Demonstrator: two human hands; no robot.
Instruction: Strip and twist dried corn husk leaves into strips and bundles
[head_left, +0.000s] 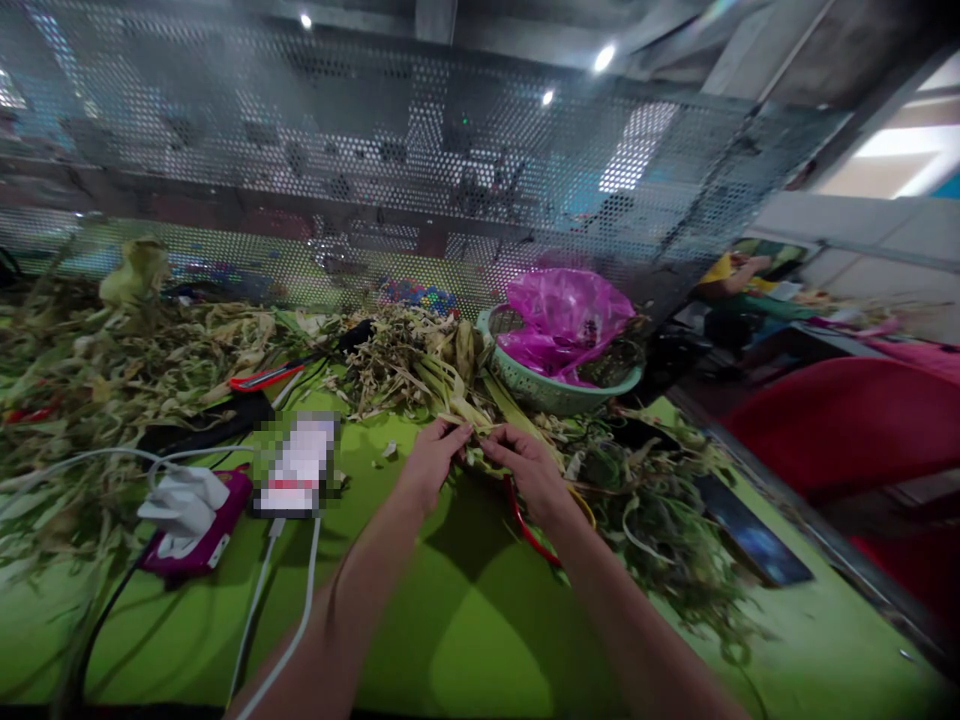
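My left hand (431,462) and my right hand (529,468) meet over the green table (465,620), both pinching a strip of pale green leaf (474,425) between the fingertips. The leaf runs back into a heap of long dried and green leaves (405,365). A red-handled tool (525,525) lies under my right wrist, partly hidden by it.
A teal plastic basket (559,390) with a pink plastic bag (566,315) stands behind the hands. At the left lie a phone (296,470) on white cables, a purple device (199,540) with a white charger, and red-handled scissors (262,378). A dark phone (750,530) lies right. A perforated metal screen (420,170) rises behind.
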